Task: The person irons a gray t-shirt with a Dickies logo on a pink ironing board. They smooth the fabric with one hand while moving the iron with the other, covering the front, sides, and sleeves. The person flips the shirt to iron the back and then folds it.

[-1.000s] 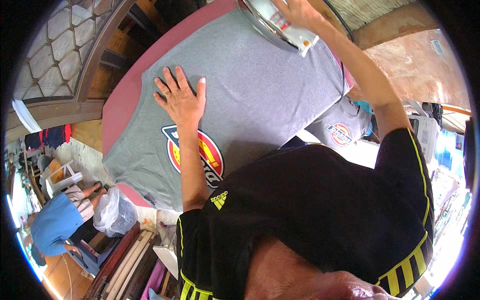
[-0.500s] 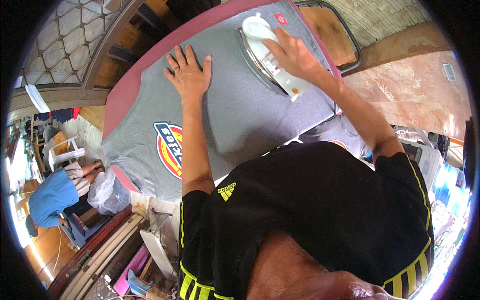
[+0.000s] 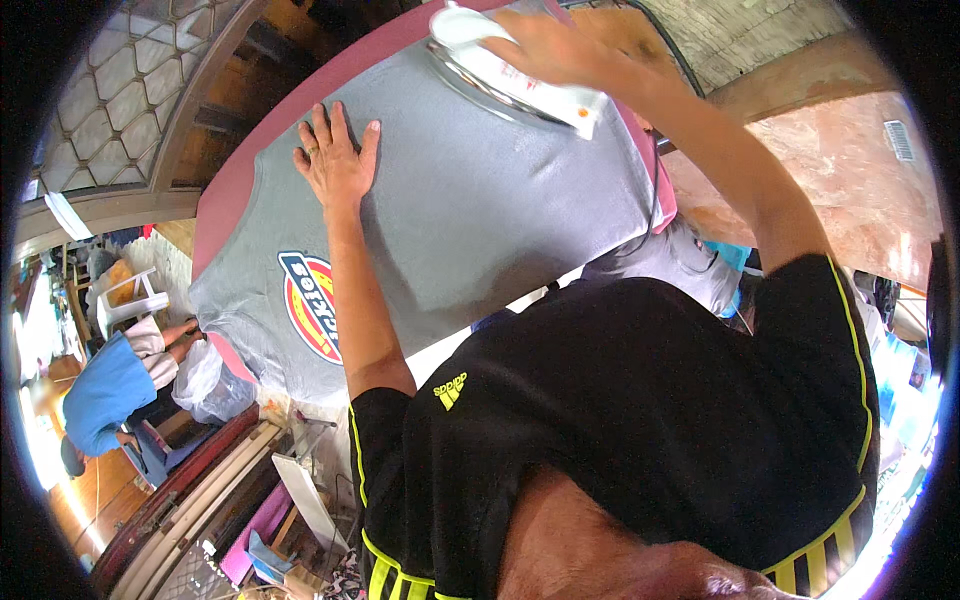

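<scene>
A grey T-shirt (image 3: 440,200) with a round colour print lies spread over a maroon-covered ironing board (image 3: 232,178). Gripped in my right hand (image 3: 548,48) is a white clothes iron (image 3: 505,80), tilted across the far right part of the shirt; its metal soleplate edge shows on the left side. My fingers wrap its handle and partly hide it. My left hand (image 3: 340,165) lies flat on the cloth left of the iron, fingers spread, a ring on one finger. The shirt's near right part hangs over the board's edge, where a dark cord runs down.
At the lower left a person in a blue top (image 3: 105,395) bends beside a white plastic stool (image 3: 130,300). A clear plastic bag (image 3: 212,385) and long poles (image 3: 205,500) are nearby. A metal lattice (image 3: 125,110) stands far left; a reddish panel (image 3: 810,180) is at the right.
My right hand has slid the iron up and left, toward the far edge of the shirt. Relative to the print, my left hand stays about where it was; the whole view has shifted slightly.
</scene>
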### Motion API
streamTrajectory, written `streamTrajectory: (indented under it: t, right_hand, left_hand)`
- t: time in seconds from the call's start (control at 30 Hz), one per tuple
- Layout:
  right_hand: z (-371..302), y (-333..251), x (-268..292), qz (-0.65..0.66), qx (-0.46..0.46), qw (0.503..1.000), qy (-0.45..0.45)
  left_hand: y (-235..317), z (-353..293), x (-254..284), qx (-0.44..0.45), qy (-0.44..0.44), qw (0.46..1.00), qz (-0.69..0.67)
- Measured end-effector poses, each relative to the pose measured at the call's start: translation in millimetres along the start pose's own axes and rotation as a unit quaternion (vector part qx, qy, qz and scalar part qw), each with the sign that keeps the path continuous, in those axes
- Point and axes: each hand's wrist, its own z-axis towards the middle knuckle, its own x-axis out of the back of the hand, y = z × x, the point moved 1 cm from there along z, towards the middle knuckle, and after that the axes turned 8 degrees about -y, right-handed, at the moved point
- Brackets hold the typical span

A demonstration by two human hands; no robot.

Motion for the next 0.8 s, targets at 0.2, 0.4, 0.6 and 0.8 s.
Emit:
streamTrajectory:
  t: [0.2,0.4,0.6,0.8]
  right_hand:
    - [-101.5,29.6,26.2,-0.019,-0.097,0.995,0.013]
    - [-8.4,62.2,20.0,0.044,-0.165,0.982,0.078]
    - [73.7,113.1,6.5,0.014,-0.159,0.982,0.097]
    - [13.8,65.9,19.8,0.036,-0.112,0.993,0.000]
  left_hand:
    - [6.9,4.4,2.6,0.001,-0.005,1.000,0.007]
    - [-1.4,-10.5,6.0,0.026,-0.008,0.999,0.024]
    - [9.4,7.7,4.7,-0.014,0.011,1.000,0.003]
    - [-7.5,-3.6,-0.1,0.002,0.014,1.000,0.003]
